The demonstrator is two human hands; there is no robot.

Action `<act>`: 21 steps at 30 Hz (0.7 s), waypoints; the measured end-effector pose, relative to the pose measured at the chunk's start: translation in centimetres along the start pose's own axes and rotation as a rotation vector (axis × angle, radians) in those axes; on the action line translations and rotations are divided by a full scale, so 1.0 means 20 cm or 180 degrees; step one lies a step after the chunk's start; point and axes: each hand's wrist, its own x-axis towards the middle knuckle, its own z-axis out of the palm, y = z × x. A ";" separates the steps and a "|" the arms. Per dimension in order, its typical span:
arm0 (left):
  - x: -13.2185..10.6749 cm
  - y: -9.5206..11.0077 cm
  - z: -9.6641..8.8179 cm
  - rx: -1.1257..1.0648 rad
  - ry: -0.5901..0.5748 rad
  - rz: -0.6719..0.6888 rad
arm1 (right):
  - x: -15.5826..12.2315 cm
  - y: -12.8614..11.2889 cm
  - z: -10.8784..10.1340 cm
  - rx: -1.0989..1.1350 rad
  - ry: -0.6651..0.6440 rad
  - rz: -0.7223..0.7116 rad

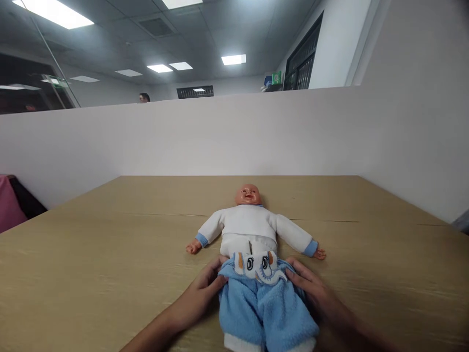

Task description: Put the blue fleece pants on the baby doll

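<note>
A baby doll (249, 195) lies on its back on the wooden table (110, 254), head away from me, arms spread. It wears a white long-sleeved top (252, 222) with blue cuffs and fluffy light-blue trousers (264, 308) with a white bib patch showing cartoon eyes. My left hand (205, 286) grips the left side of the trousers' waistband, fingers curled into the fabric. My right hand (311, 288) holds the right side of the waistband the same way. The waistband sits at the doll's hips.
A white partition wall (220, 137) runs along the table's far edge and right side. A pink and dark object (10, 203) sits at the far left. A person's head shows above the partition (144, 98) in the background.
</note>
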 end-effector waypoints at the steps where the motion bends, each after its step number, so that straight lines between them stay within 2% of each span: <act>1: 0.00 -0.01 0.00 -0.0104 0.0065 -0.0008 | 0.00 -0.01 0.00 0.0035 -0.0195 -0.0009; 3: 0.01 -0.04 -0.01 -0.0360 0.0142 -0.0024 | 0.00 -0.02 -0.01 0.0172 -0.0364 0.0085; 6: 0.02 -0.07 -0.02 -0.0732 0.0194 -0.0061 | 0.01 -0.02 -0.03 0.0044 -0.0091 0.0100; 9: 0.02 -0.04 -0.02 -0.0697 0.0169 -0.0009 | 0.01 -0.04 -0.04 -0.0136 0.0102 -0.0119; 13: 0.06 0.14 -0.04 0.0162 0.0140 0.0116 | 0.05 -0.16 -0.02 -0.0835 0.0133 -0.0639; 17: 0.19 0.31 -0.07 0.1091 0.0319 0.0442 | 0.22 -0.31 0.03 -0.1703 0.0024 -0.1174; 19: 0.28 0.32 -0.11 0.1297 0.0494 0.0557 | 0.32 -0.32 0.05 -0.1808 0.0191 -0.1251; 21: 0.36 0.28 -0.16 0.1375 0.0671 0.0620 | 0.42 -0.30 0.04 -0.1657 0.0389 -0.1172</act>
